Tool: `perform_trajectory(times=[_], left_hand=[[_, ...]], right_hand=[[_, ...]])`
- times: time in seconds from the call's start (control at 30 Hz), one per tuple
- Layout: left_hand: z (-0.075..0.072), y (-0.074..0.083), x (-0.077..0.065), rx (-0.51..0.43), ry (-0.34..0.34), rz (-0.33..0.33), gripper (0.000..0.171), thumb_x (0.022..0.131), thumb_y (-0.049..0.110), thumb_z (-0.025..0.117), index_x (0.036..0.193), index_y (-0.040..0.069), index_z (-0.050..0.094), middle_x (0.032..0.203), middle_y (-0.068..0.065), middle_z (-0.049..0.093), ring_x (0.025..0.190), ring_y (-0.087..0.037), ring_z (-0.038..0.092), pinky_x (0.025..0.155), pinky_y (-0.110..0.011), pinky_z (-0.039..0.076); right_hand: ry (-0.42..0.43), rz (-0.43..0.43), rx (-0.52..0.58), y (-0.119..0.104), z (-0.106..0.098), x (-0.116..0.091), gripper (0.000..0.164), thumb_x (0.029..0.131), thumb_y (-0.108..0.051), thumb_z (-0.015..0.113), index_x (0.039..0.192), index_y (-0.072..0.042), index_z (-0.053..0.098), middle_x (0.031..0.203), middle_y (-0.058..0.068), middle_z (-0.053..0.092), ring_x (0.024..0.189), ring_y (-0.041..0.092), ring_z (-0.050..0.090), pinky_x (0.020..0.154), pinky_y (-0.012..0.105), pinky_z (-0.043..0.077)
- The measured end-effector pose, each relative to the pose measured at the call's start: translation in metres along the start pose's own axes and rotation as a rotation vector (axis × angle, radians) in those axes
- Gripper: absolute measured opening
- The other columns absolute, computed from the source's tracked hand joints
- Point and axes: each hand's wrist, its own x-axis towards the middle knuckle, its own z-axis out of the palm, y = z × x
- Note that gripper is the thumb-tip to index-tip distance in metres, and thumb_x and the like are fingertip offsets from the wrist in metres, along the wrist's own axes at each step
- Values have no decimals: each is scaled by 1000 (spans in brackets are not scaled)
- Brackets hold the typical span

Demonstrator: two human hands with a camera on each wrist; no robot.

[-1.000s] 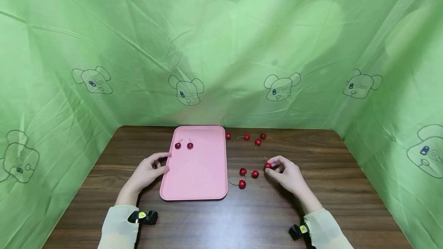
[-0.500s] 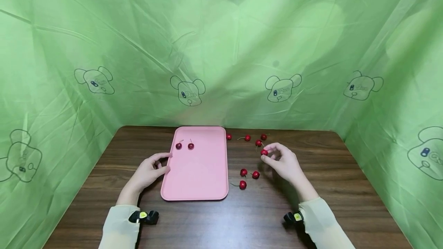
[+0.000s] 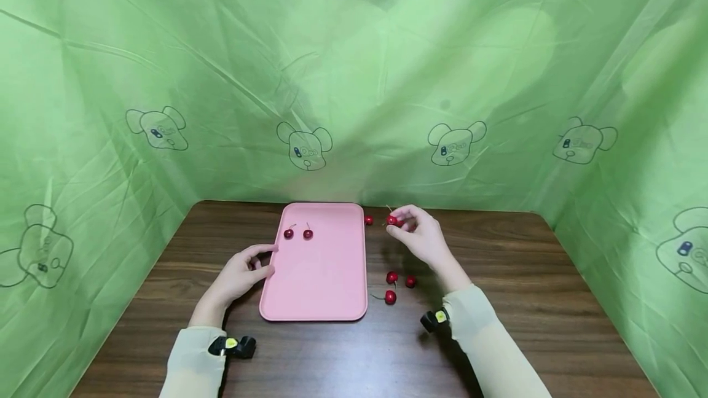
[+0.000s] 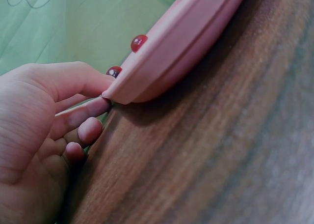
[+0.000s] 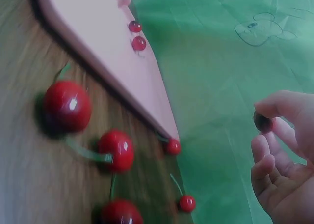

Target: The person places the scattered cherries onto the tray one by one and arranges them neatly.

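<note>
Cherry sits pinched in the right hand, raised above the table to the right of the far end of the tray. Thumb and finger of the left hand grip the tray's left rim; two cherries rest toward its back, three cherries lie right of it, and one cherry sits by its far right corner

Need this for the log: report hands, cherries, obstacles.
Left fingers on tray edge. Right fingers pinch cherry above table. Possible obstacle: loose cherry by tray's far right corner.
</note>
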Motion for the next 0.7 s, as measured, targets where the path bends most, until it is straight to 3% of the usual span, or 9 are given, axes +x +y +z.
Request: perform_trajectory(times=[0.33,0.7], left_hand=[[0,2,2,-4,-3,1,49,93,5,84,140,8,72,85,-7,60,77,-16,56,67,-27,47],[-1,3,-2,5,1,-7,48,94,7,84,141,9,72,89,-6,61,77,-16,56,67,-27,47]], right_hand=[[-27,-9,40,-12,35,25,25,93,-19,87,115,-15,76,108,5,74,87,21,67,79,36,55],[-81,4,38,-17,71,42,24,94,-17,87,116,-15,77,110,8,73,90,20,65,75,33,55]])
